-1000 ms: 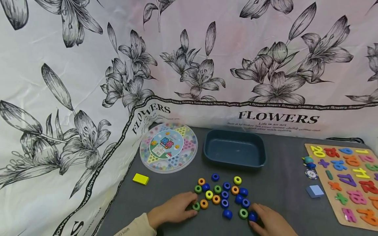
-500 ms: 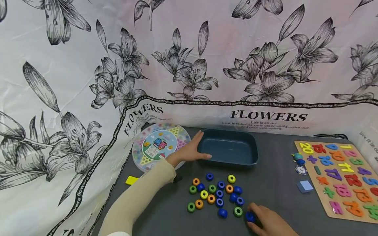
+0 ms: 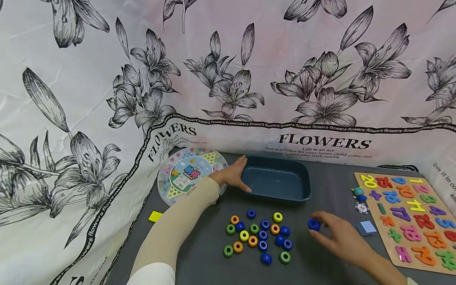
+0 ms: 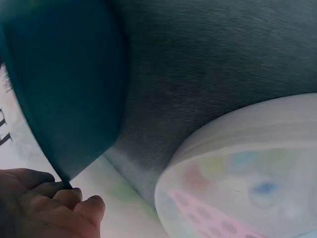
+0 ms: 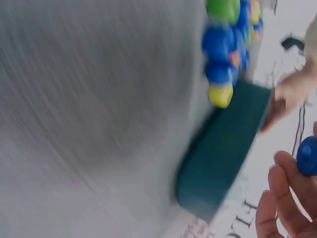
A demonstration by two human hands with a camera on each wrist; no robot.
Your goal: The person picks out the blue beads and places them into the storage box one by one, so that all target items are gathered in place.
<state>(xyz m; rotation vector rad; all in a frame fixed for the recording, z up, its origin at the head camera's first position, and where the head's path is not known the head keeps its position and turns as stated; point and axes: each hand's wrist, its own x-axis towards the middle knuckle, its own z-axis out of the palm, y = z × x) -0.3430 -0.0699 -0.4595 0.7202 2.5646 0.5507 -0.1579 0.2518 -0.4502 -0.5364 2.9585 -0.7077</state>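
Note:
My right hand (image 3: pixel 340 237) pinches a blue bead (image 3: pixel 314 224) between thumb and fingertips, right of the scattered beads. In the right wrist view the bead (image 5: pixel 308 156) shows at the right edge, by the fingers. My left hand (image 3: pixel 235 174) grips the left end of a dark blue rectangular tray (image 3: pixel 304 198), thumb near its front corner and fingers near its back corner. The left wrist view shows the fingertips (image 4: pixel 91 208) at the rim of this tray (image 4: pixel 74 84). Several round beads with holes, such as a green bead (image 3: pixel 285 257) and a yellow bead (image 3: pixel 278 217), lie before the tray.
A round board-game case (image 3: pixel 167 190) lies left of the tray, partly under the left forearm. A yellow block (image 3: pixel 155 216) is farther left. On the right are a number puzzle board (image 3: pixel 382 233), a blue block (image 3: pixel 367 227), a poker chip (image 3: pixel 361 208) and a small teal-and-blue toy (image 3: pixel 359 194).
My left hand has gone from a green bead by the pile up to the tray's left end. My right hand has lifted the blue bead away from the front and moved it toward the tray.

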